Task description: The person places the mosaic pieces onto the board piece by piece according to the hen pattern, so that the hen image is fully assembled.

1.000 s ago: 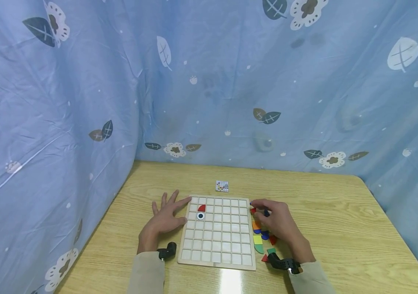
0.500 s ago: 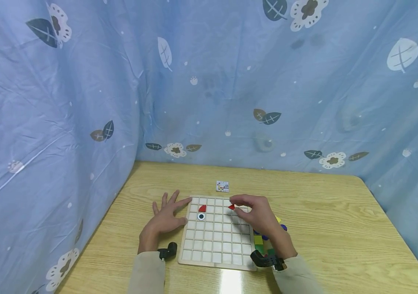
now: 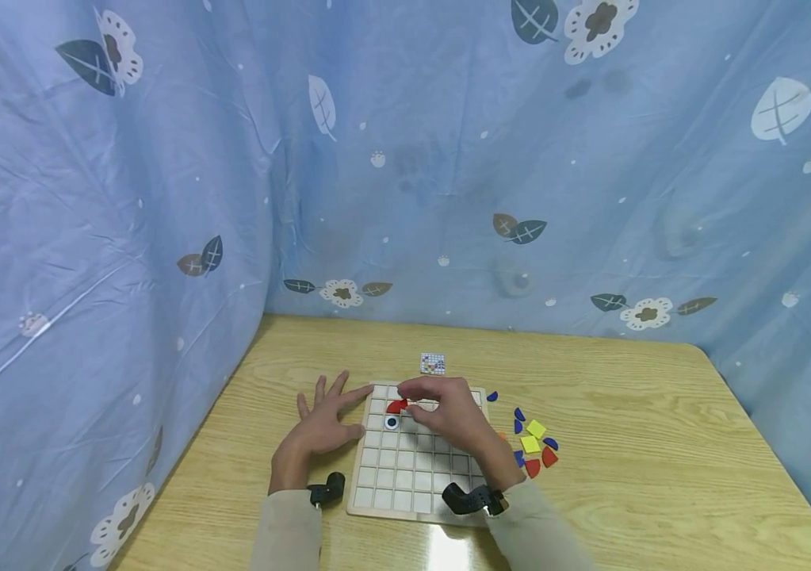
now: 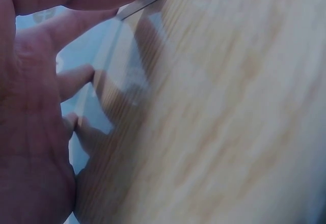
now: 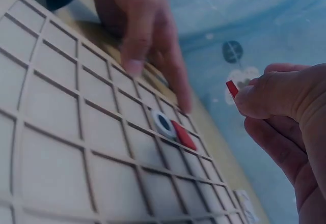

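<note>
A wooden grid board (image 3: 384, 479) lies on the table under both hands. My right hand (image 3: 452, 412) is above its upper rows and pinches a small red tile (image 5: 232, 88) between thumb and fingertips; in the head view the tile looks triangular. Just left of it a red quarter-circle tile (image 3: 394, 407) sits in a cell. Below that is a white tile with a dark round eye (image 3: 392, 423). Spread wide, my left hand (image 3: 321, 424) rests on the table, with thumb and index finger touching the board's left edge.
Loose tiles lie right of the board, among them yellow squares (image 3: 530, 444), red quarter circles (image 3: 550, 457) and blue half circles (image 3: 519, 415); my right forearm hides part of that area. A small printed pattern card (image 3: 432, 364) lies behind the board. A blue curtain (image 3: 405, 182) encloses the table.
My right hand has picked up the red tile from the pieces at the right and carried it left across the board, close to the red quarter circle. My left hand stays in place.
</note>
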{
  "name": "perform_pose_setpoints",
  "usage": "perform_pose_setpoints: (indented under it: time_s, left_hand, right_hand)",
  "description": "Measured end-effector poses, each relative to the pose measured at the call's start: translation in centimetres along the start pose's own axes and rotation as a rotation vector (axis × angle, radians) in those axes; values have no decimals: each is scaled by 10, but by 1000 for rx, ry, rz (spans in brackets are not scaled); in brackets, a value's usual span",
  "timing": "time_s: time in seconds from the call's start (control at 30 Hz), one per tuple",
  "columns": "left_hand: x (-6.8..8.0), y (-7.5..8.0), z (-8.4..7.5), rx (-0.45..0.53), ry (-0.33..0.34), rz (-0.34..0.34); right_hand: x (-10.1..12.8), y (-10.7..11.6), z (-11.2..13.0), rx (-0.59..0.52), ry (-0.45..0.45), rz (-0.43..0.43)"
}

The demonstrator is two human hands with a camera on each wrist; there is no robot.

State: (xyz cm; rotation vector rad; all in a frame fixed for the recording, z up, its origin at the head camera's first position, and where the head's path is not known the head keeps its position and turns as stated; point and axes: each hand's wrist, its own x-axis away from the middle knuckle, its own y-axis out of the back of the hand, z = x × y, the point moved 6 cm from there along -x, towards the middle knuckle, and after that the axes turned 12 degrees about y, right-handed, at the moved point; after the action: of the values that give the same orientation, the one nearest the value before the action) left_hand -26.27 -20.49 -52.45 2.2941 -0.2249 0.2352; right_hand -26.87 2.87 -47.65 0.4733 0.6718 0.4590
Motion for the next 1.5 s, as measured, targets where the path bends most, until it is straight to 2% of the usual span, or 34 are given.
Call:
perform_pose_setpoints:
  time_s: [0.27, 0.6, 0.87, 1.03, 1.37, 1.5]
  left_hand:
    - [0, 0, 1, -17, -6, 1]
    - [-1, 0, 2, -16, -11, 1]
    - [-2, -1, 3, -26, -13, -4]
    - [-1, -1, 1, -30, -12, -2]
    - [0, 1, 0, -33, -10, -4]
    - [-1, 0, 0, -28, -10, -4]
  right_hand:
    - [-9, -34, -5, -28, -6, 49]
    - [-13, -57, -6, 108, 53, 125]
    - [-18, -66, 4, 280, 122, 193]
    - [-17, -66, 8, 354, 151, 199]
    - [-15, -65, 11, 293, 189, 232]
    - [-13, -59, 12, 295, 193, 216]
